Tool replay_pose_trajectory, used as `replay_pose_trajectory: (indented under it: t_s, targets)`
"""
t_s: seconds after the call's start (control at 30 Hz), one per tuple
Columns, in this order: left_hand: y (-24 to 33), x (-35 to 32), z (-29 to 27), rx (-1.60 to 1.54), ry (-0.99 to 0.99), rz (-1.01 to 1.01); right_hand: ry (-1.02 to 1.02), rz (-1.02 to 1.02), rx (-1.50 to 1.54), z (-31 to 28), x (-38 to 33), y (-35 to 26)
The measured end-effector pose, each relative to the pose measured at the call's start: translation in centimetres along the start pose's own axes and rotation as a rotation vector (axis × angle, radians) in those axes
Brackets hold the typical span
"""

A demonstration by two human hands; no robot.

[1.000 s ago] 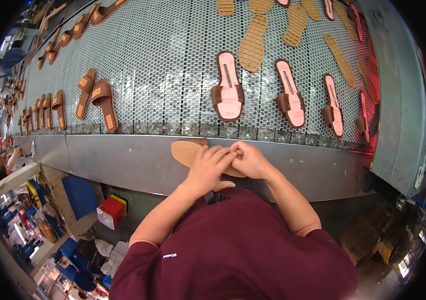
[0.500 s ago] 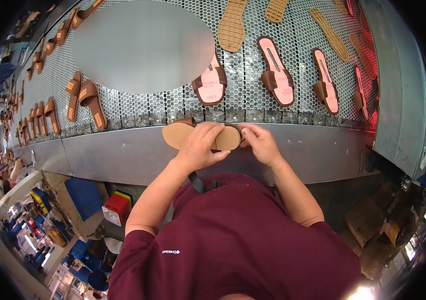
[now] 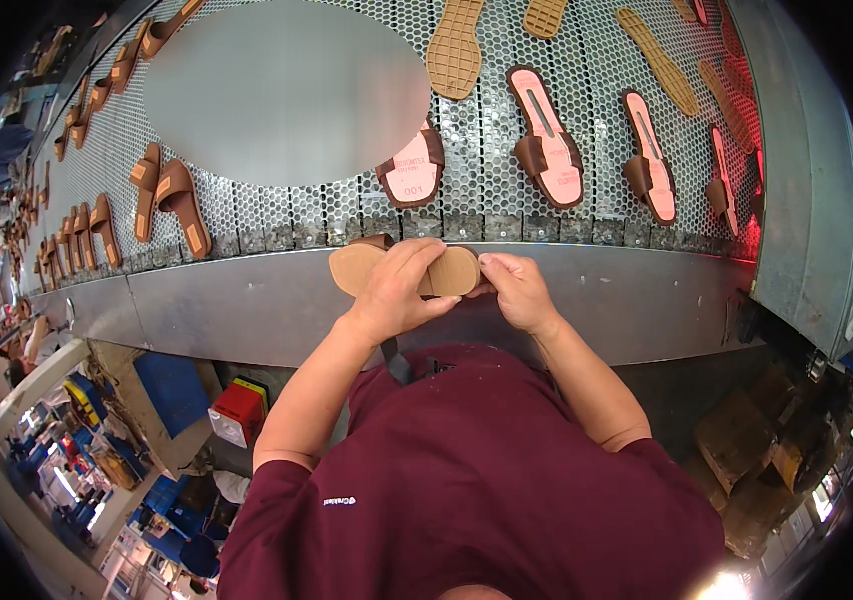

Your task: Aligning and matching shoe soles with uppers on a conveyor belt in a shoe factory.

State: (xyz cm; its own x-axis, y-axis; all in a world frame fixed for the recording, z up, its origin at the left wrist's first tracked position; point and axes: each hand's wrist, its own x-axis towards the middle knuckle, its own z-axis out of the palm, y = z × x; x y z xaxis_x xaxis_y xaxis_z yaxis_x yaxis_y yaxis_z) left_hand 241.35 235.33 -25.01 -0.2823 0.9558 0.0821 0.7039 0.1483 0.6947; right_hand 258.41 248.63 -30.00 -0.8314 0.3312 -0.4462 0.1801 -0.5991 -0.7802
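A sandal (image 3: pixel 455 272) with a tan sole and a brown strap is held sideways over the metal ledge, its sole facing up. My left hand (image 3: pixel 391 292) wraps round its middle, thumb along the near edge and fingers across the sole. At the heel end, on the right, my right hand (image 3: pixel 521 294) is closed, with thumb and fingertips pressed on the heel's edge. My left hand covers the sandal's mid part, and most of the strap is hidden beneath.
Beyond the metal ledge (image 3: pixel 246 315) lies a perforated conveyor belt (image 3: pixel 296 212). On it are pink-lined sandals (image 3: pixel 547 140), brown sandals (image 3: pixel 184 205) and tan soles (image 3: pixel 454 55). A grey metal housing (image 3: pixel 811 200) stands at right. A red box (image 3: pixel 236 412) sits below the ledge at left.
My right hand has come in slightly left, its fingertips now pressed at the heel's edge. Pink-lined sandals and tan soles on the belt have shifted slightly left. My left hand keeps its hold.
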Motion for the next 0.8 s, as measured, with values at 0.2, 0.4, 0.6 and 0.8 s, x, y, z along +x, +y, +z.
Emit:
replay_pose_trajectory:
  t_s: [0.2, 0.4, 0.6, 0.8]
  targets:
    - [0.4, 0.4, 0.9, 0.006, 0.010, 0.052, 0.086, -0.036, -0.058, 1.0, -0.8, -1.2]
    - [1.5, 0.5, 0.7, 0.022, -0.127, -0.065, 0.179, -0.059, -0.497, 1.6, -1.2, -1.3]
    - [2.3, 0.6, -1.5, 0.042, -0.063, -0.038, 0.201, -0.103, -0.530, 3.6, -0.7, -2.4]
    - [5.5, 0.0, -13.1, 0.201, 0.296, -0.007, 0.013, -0.321, 0.011, 3.3, 1.4, -4.3]
